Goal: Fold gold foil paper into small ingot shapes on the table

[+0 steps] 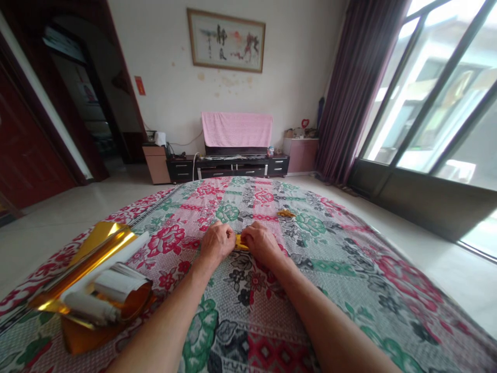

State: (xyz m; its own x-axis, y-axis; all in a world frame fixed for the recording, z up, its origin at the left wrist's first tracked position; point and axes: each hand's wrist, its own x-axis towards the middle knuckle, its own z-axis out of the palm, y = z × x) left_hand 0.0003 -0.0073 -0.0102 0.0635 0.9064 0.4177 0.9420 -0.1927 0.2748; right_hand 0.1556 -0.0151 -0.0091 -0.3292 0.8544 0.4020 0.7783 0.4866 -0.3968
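Note:
Between my two hands a small piece of gold foil paper (241,242) lies low over the flowered cloth. My left hand (218,241) pinches its left end with curled fingers. At its right end, my right hand (262,241) is closed on the same piece, its fingers bent over the edge. Most of the foil is hidden by the fingers. A small folded gold foil piece (286,213) rests on the cloth beyond my right hand. To the left lie loosely rolled gold foil sheets (112,246) with white backs, beside my left forearm.
A floral tablecloth (283,305) in red, green and grey covers the round table. Past its far edge stand a low black cabinet (233,168) and a screen draped with a pink cloth (237,129). A purple curtain (349,93) and large windows (435,93) are at the right.

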